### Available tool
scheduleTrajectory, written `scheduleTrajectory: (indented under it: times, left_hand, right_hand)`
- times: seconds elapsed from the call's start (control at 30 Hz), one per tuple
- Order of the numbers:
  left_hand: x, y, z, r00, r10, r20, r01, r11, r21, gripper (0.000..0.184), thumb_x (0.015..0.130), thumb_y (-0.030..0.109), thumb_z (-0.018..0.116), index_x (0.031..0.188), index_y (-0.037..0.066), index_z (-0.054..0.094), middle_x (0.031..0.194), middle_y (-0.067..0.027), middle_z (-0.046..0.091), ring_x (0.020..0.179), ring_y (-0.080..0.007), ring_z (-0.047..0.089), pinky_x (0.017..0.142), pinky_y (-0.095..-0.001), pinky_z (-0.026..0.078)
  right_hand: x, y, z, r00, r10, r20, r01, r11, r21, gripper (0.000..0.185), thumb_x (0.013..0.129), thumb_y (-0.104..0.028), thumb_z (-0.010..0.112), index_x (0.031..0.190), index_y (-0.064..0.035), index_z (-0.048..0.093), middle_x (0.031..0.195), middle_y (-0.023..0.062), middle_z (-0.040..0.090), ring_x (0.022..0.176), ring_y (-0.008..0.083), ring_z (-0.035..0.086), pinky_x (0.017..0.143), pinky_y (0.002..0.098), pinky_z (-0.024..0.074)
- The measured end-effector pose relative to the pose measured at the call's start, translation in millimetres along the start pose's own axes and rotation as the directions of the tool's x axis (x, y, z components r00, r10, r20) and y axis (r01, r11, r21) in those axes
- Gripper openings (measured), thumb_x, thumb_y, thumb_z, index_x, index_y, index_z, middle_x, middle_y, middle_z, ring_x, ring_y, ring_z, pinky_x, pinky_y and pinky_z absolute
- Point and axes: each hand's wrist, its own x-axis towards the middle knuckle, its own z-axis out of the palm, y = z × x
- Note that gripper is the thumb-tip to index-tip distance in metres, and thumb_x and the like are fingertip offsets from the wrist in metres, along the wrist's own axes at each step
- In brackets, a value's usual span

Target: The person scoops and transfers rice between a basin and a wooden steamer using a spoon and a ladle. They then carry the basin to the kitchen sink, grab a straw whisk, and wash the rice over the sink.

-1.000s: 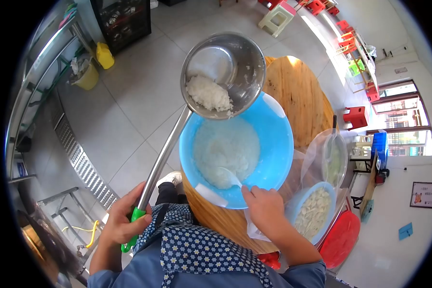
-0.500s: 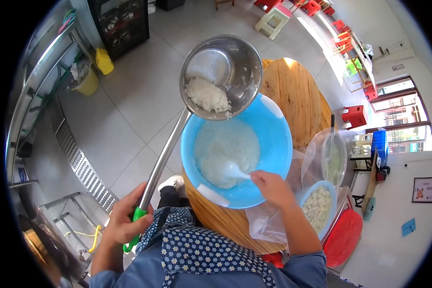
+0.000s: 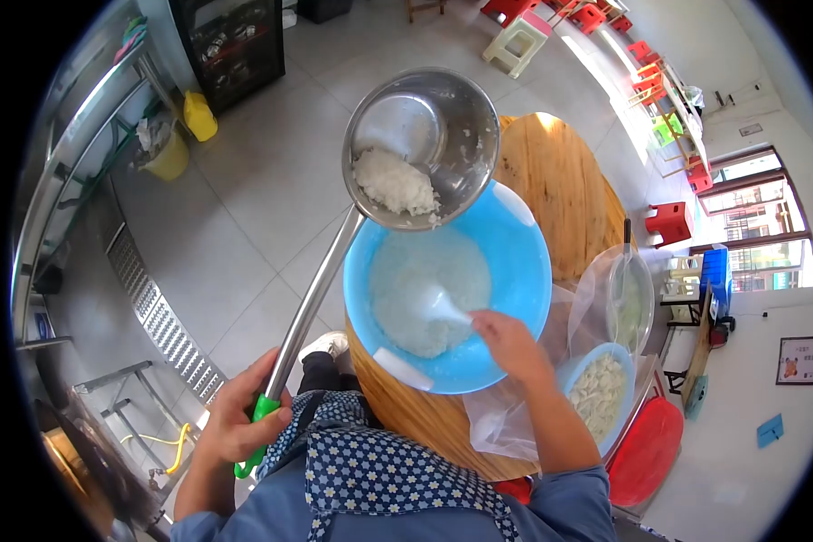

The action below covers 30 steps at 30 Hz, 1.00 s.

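My left hand (image 3: 248, 411) is closed round the green-and-steel handle of a large metal ladle (image 3: 465, 154). A clump of white rice (image 3: 396, 183) lies inside the ladle's bowl, which is tilted over the far rim of a blue basin (image 3: 524, 298). More rice (image 3: 420, 262) covers the basin's bottom. In my right hand (image 3: 513, 348) is a white spoon (image 3: 444, 305), gripped by its handle. The spoon's head rests in or just over the rice in the basin; I cannot tell which.
The basin stands on a wooden table (image 3: 556, 199). To the right are a bowl of pale chopped food (image 3: 598, 393), a clear plastic bag (image 3: 501, 429), and a strainer-like round vessel (image 3: 632, 307). A red lid (image 3: 646, 452) lies beyond them. Red stools (image 3: 668, 223) stand farther off.
The spoon's head has shifted slightly within the basin, and my right hand moved a little with it. The ladle stays nearly in place with its rice clump.
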Motion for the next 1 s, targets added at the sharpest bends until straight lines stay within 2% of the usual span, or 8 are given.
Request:
scheduleTrajectory:
  times: [0.1, 0.17, 0.43, 0.5, 0.77, 0.87, 0.93, 1.0]
  left_hand:
    - [2, -3, 0, 1.000, 0.015, -0.001, -0.015, 1.000, -0.013, 0.076, 0.080, 0.006, 0.071, 0.147, -0.004, 0.036, 0.086, -0.0048, 0.062, 0.067, -0.0081, 0.056, 0.057, -0.0218, 0.044]
    - [4, -3, 0, 0.999, 0.028, -0.022, -0.029, 1.000, -0.013, 0.078, 0.079, 0.006, 0.071, 0.148, -0.003, 0.036, 0.085, -0.0052, 0.061, 0.063, -0.0085, 0.055, 0.052, -0.0220, 0.043]
    - [4, 2, -2, 0.999, 0.026, 0.022, -0.026, 0.999, 0.018, 0.076, 0.082, 0.006, 0.071, 0.148, -0.005, 0.035, 0.088, -0.0045, 0.063, 0.071, -0.0077, 0.057, 0.061, -0.0216, 0.045]
    - [3, 2, -3, 1.000, 0.022, 0.017, -0.023, 0.999, 0.031, 0.076, 0.082, 0.006, 0.071, 0.147, -0.005, 0.035, 0.088, -0.0044, 0.063, 0.071, -0.0079, 0.057, 0.061, -0.0217, 0.045]
    - [3, -1, -3, 0.999, 0.036, 0.001, -0.036, 0.998, 0.044, 0.075, 0.080, 0.004, 0.071, 0.146, -0.005, 0.036, 0.089, -0.0045, 0.064, 0.074, -0.0084, 0.058, 0.064, -0.0221, 0.046]
    - [2, 3, -3, 0.999, 0.029, 0.013, -0.030, 0.997, 0.076, 0.075, 0.081, 0.004, 0.071, 0.146, -0.005, 0.037, 0.089, -0.0046, 0.064, 0.075, -0.0085, 0.058, 0.065, -0.0222, 0.046]
    - [2, 5, -4, 1.000, -0.005, 0.001, 0.005, 0.998, 0.066, 0.075, 0.081, 0.006, 0.071, 0.147, -0.005, 0.037, 0.089, -0.0047, 0.064, 0.076, -0.0084, 0.058, 0.065, -0.0219, 0.046]
    - [3, 1, -4, 1.000, 0.007, 0.002, -0.007, 0.998, 0.060, 0.075, 0.081, 0.007, 0.071, 0.147, -0.005, 0.037, 0.088, -0.0045, 0.063, 0.076, -0.0082, 0.058, 0.065, -0.0217, 0.046]
  right_hand:
    - [-5, 11, -1, 0.997, 0.026, -0.079, -0.031, 0.998, -0.061, 0.028, 0.100, -0.022, 0.051, 0.116, -0.0041, 0.065, 0.102, 0.0219, 0.068, 0.095, 0.0391, 0.065, 0.083, 0.0436, 0.0500]
    - [-11, -4, -4, 0.960, 0.147, 0.238, -0.109, 0.980, -0.166, 0.028, 0.100, -0.023, 0.051, 0.116, -0.0038, 0.064, 0.102, 0.0214, 0.068, 0.095, 0.0399, 0.064, 0.082, 0.0440, 0.0499]
    - [19, 10, 16, 0.992, 0.118, 0.046, -0.122, 0.989, 0.088, 0.029, 0.100, -0.025, 0.050, 0.118, -0.0056, 0.064, 0.108, 0.0199, 0.068, 0.099, 0.0380, 0.064, 0.086, 0.0428, 0.0494]
    - [10, -6, 20, 0.949, 0.043, 0.311, -0.008, 0.994, -0.111, 0.030, 0.101, -0.026, 0.050, 0.117, -0.0039, 0.065, 0.107, 0.0187, 0.069, 0.097, 0.0356, 0.065, 0.086, 0.0400, 0.0500]
    - [18, -6, 13, 0.991, 0.060, 0.117, -0.072, 0.992, 0.100, 0.029, 0.099, -0.024, 0.053, 0.117, -0.0047, 0.065, 0.108, 0.0182, 0.069, 0.098, 0.0379, 0.064, 0.086, 0.0424, 0.0500]
    - [7, -12, 2, 0.938, 0.041, 0.344, -0.027, 0.999, -0.046, 0.026, 0.097, -0.020, 0.057, 0.116, -0.0040, 0.065, 0.107, 0.0175, 0.069, 0.097, 0.0359, 0.065, 0.085, 0.0410, 0.0506]
    - [-7, 3, -23, 0.996, -0.086, 0.035, 0.090, 0.987, -0.135, 0.025, 0.093, -0.016, 0.060, 0.115, -0.0052, 0.066, 0.106, 0.0164, 0.069, 0.095, 0.0348, 0.066, 0.083, 0.0406, 0.0512]
    - [-17, 7, -34, 0.998, -0.068, 0.000, 0.066, 0.965, -0.255, 0.024, 0.092, -0.014, 0.059, 0.113, -0.0067, 0.066, 0.104, 0.0151, 0.069, 0.093, 0.0349, 0.066, 0.080, 0.0426, 0.0511]
